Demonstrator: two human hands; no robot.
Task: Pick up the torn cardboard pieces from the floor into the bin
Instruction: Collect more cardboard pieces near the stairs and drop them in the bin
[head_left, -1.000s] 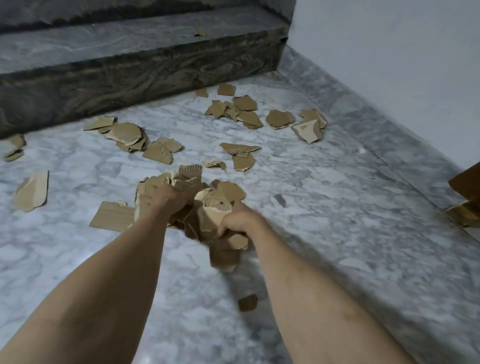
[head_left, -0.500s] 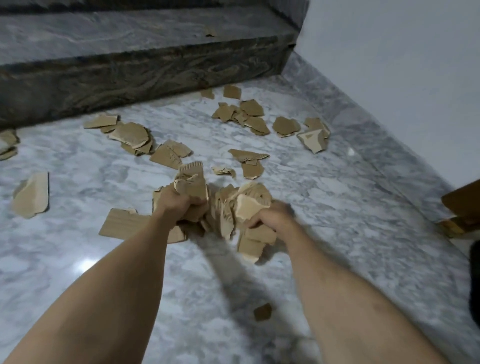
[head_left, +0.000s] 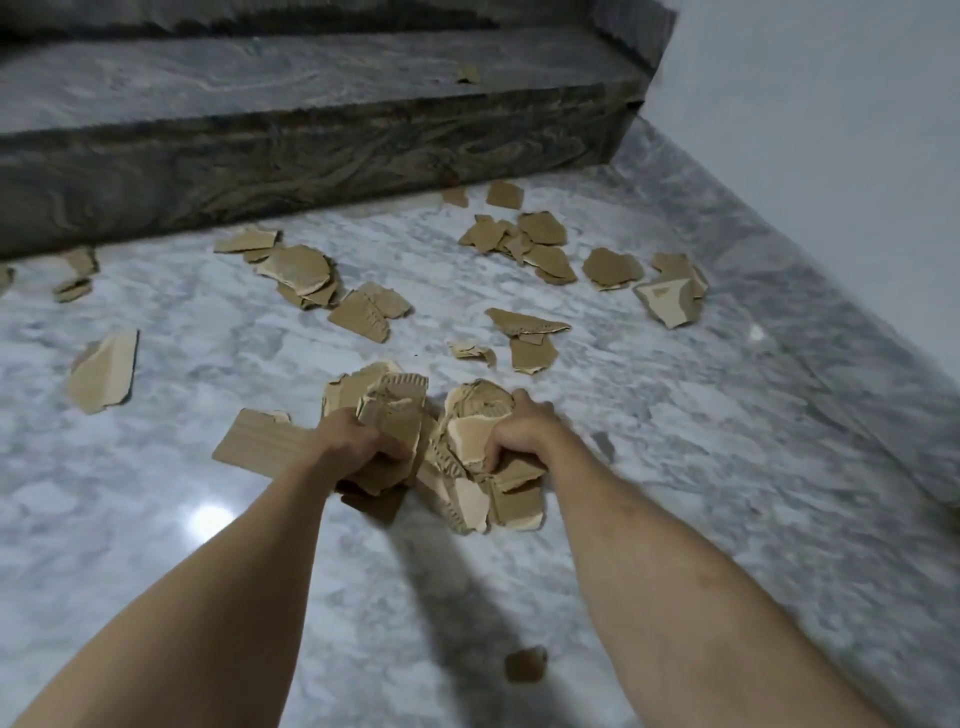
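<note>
The left hand (head_left: 358, 441) is curled round a wad of torn pieces (head_left: 392, 415), thumb and fingers clamped on it so that the stiff scraps are squeezed into one bundle that will not fan apart. The right hand (head_left: 519, 434) is likewise closed over a second wad (head_left: 475, 462), with loose flaps left hanging below its fingers. The two handfuls are pressed against each other, apparently so that they can be carried as a single load. A flat strip (head_left: 260, 441) is seen beside the left wrist, seemingly on the floor (head_left: 156, 519) rather than gripped, though its inner end is hidden. One small scrap (head_left: 524, 664) lies between the forearms, well apart from the bundle. Farther out, more pieces are scattered in clusters: one group (head_left: 306, 273) near the dark step (head_left: 311, 150), another (head_left: 535, 244) toward the wall (head_left: 831, 130), a lone piece (head_left: 104, 379) at the left. The bin is not in view, so the task is judged only partly done
</note>
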